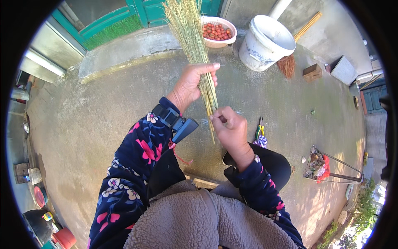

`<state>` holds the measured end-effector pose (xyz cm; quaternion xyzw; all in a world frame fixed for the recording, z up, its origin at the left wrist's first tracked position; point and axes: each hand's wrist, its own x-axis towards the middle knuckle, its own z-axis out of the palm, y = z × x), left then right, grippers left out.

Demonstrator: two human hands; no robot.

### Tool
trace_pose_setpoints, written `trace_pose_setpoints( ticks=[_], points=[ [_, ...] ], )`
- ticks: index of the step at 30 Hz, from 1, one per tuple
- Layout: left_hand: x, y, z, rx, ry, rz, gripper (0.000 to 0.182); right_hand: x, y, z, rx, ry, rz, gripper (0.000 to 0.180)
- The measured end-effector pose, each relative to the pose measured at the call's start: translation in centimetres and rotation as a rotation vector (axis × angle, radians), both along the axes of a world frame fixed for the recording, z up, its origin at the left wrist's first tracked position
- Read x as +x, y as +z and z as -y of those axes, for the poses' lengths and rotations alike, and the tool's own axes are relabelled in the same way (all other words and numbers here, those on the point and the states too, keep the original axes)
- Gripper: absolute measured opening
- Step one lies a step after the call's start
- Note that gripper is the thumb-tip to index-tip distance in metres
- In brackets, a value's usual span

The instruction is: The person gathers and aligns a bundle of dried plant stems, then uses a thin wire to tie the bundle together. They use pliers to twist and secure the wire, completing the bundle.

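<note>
A bundle of dry, straw-coloured broom stalks (191,40) slants away from me, its bushy heads at the top of the view. My left hand (194,79) is wrapped around the stalks partway down, thumb lying across them. Lower down, the fingertips of my right hand (231,126) pinch at the thin stalk ends (211,109). Whether these fingers hold one stalk or several is hard to tell. Thin pale strands (205,121) show beside the stalk ends. On the concrete to the right of my right hand lie pliers (259,129) with yellow and green handles, next to a purple-and-white patterned bundle (261,142).
A pink basket of red fruit (231,40) sits by the concrete step (124,53). Right of it stand a white bucket (248,57), a broom (286,66) and a wooden block (312,73). A long-handled dustpan (332,181) with litter lies at right. Red and black containers (63,238) occupy the lower left.
</note>
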<state>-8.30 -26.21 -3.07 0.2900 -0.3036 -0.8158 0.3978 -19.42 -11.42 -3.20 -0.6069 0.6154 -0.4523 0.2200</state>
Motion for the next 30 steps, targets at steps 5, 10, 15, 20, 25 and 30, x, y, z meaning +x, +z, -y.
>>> trace_pose_setpoints(
  ticks=[5,10,15,20,25,30],
  points=[
    [0.1,-0.1,0.4,0.004,0.048,-0.01,0.015,-2.6,-0.2,0.2,0.203,-0.011,0.335,0.011],
    [0.1,-0.2,0.5,-0.021,0.084,0.012,0.014,-3.8,-0.3,1.1,0.084,-0.049,0.368,0.011],
    [0.0,-0.2,0.5,0.01,0.139,-0.016,0.013,-3.3,0.1,1.0,0.111,0.01,0.286,0.012],
    [0.0,-0.2,0.5,0.016,0.182,-0.025,0.012,-1.7,0.1,-0.3,0.151,0.048,-0.106,0.016],
    [0.1,-0.2,0.5,0.053,0.163,-0.031,0.013,-1.5,-0.7,-0.5,-0.022,0.057,-0.339,0.009],
    [0.0,-0.3,0.2,0.017,0.161,-0.016,0.013,-1.7,-0.5,-1.0,-0.048,0.08,-0.292,0.008]
  ],
)
